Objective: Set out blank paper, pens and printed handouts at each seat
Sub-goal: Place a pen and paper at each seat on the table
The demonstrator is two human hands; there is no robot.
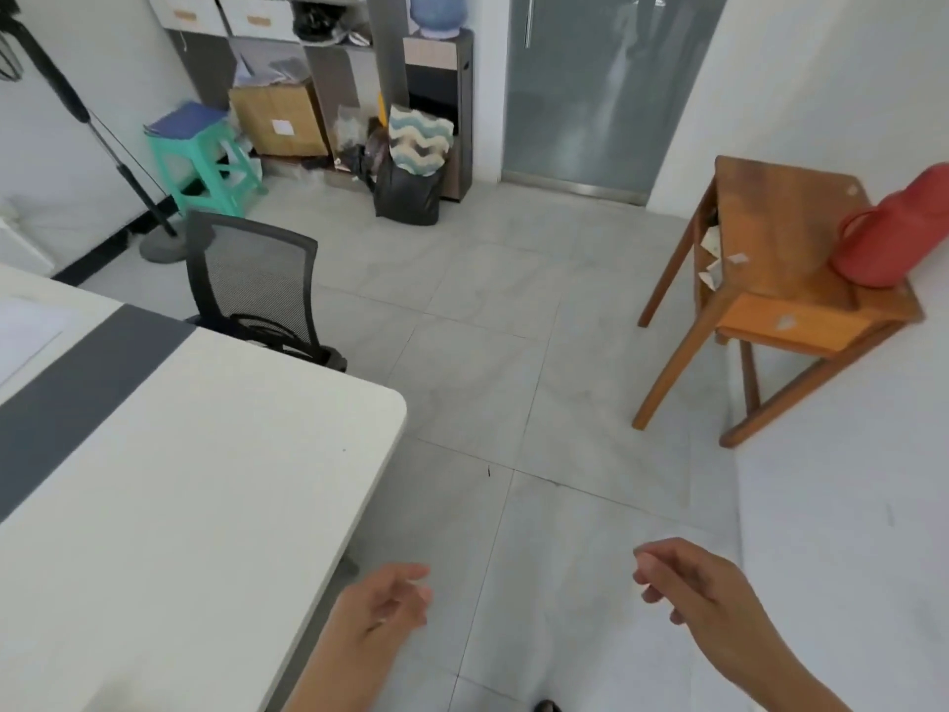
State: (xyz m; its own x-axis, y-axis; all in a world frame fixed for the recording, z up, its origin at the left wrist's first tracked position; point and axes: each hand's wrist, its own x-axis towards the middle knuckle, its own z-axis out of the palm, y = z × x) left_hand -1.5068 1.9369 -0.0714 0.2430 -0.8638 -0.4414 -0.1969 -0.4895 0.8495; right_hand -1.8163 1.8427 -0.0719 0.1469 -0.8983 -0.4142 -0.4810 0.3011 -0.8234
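White rectangular table (205,454); pale sheet (25,331), maybe blank paper, at far-left edge. Black mesh office chair (251,280) tucked in: 1 seat. My left hand (385,603) and right hand (688,583) hang apart, loosely curled, empty, free to fetch supplies. No pens or handouts visible.

Matt white desk (205,480), black mesh chair (251,280), worn wooden side table (791,223) — glossy red plastic flask (893,233), smooth floor tiles (513,352)

Table (205,480) at left, chair (251,285) at its far side. Stand (770,223) at right near wall, jug (893,233) on it. Stool (205,161) far behind chair, box (277,120) right of it.
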